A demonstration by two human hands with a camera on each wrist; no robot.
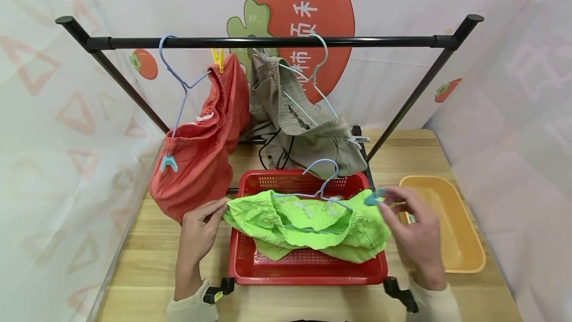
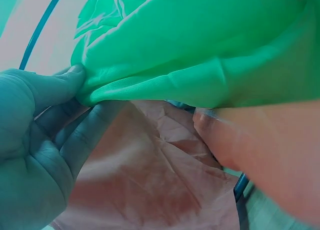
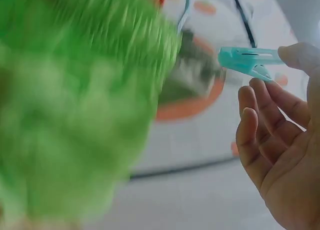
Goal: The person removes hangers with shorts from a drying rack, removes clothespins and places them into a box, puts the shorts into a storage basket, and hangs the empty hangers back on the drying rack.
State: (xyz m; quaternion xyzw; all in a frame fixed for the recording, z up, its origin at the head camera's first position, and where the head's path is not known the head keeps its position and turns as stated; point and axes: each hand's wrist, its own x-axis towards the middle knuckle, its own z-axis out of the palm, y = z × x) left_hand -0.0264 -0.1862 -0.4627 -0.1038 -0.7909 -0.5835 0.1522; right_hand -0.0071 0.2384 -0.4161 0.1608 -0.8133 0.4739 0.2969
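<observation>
Strawberry-print sheets back the bench (image 1: 134, 262). Between your hands the green shorts (image 1: 308, 225) hang on a hanger (image 1: 319, 190) over the red basket (image 1: 304, 270); left hand (image 1: 198, 230) pinches the waistband, right hand (image 1: 413, 232) pinches a blue peg (image 1: 374, 197). Pegging seems next: clip waistband to hanger.

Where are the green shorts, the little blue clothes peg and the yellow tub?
green shorts (image 1: 308, 225): head view, middle of the crumpled cloth.
blue clothes peg (image 3: 247, 62): right wrist view, the peg's body, pinched by the right hand.
yellow tub (image 1: 464, 255): head view, bare inner wall.
</observation>
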